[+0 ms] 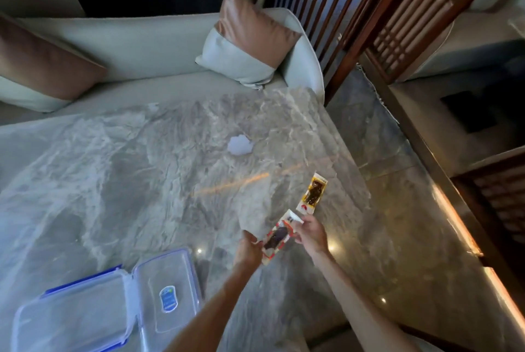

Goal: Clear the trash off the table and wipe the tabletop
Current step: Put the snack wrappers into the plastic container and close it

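Marble worktop (113,181): low right of centre, left hand (250,246) and right hand (311,233) each pinch an end of one wrapper (277,238), second wrapper (312,194) lying just above, white scrap (240,145) mid-frame, open box (85,312) lower left

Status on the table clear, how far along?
Early. Done: nothing evident. In hand: left hand and right hand hold one snack wrapper above the tabletop. Remaining: second wrapper near the right edge, white crumpled paper mid-table, then wiping; no cloth in view. Open clear container sits near-left.
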The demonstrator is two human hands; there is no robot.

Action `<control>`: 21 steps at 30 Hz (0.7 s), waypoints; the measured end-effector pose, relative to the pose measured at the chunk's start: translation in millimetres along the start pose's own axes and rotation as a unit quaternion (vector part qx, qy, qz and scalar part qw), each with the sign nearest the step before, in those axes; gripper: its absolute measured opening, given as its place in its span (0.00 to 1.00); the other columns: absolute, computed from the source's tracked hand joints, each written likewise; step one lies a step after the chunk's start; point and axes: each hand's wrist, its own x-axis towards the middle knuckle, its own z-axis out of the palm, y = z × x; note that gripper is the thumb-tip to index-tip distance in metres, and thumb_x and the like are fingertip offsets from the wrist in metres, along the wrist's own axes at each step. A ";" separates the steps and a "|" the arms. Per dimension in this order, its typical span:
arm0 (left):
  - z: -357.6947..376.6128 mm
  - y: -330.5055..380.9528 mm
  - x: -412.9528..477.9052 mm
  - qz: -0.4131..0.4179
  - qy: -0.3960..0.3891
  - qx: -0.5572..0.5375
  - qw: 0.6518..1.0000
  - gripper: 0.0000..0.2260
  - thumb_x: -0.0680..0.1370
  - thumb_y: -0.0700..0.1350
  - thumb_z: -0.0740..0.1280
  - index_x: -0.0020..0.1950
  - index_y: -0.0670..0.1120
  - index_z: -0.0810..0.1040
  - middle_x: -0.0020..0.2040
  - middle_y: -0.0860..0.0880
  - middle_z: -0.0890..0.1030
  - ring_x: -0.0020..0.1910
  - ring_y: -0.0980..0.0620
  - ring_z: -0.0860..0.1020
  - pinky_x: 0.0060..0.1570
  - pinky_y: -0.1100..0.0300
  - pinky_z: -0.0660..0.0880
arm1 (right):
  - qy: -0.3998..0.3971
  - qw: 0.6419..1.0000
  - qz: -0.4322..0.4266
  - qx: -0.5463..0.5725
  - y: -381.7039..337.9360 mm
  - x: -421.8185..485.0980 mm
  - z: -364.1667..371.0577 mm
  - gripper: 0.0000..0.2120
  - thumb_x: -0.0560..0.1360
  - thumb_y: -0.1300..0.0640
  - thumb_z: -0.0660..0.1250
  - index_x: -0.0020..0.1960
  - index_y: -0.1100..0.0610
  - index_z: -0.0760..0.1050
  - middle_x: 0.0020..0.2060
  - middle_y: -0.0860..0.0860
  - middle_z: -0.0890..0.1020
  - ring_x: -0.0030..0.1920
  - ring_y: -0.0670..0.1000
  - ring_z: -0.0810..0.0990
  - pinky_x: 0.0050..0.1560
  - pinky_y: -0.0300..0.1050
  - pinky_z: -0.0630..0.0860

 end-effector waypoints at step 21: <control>151.2 146.0 61.5 -0.135 0.099 0.146 0.975 0.14 0.73 0.38 0.57 0.58 0.44 0.71 0.60 0.42 0.76 0.62 0.39 0.71 0.62 0.48 0.68 | -0.049 0.957 -0.106 -0.267 -53.9 195.2 -78.9 0.06 0.69 0.56 0.73 0.39 0.59 0.79 0.39 0.53 0.83 0.39 0.52 0.78 0.42 0.44 0.73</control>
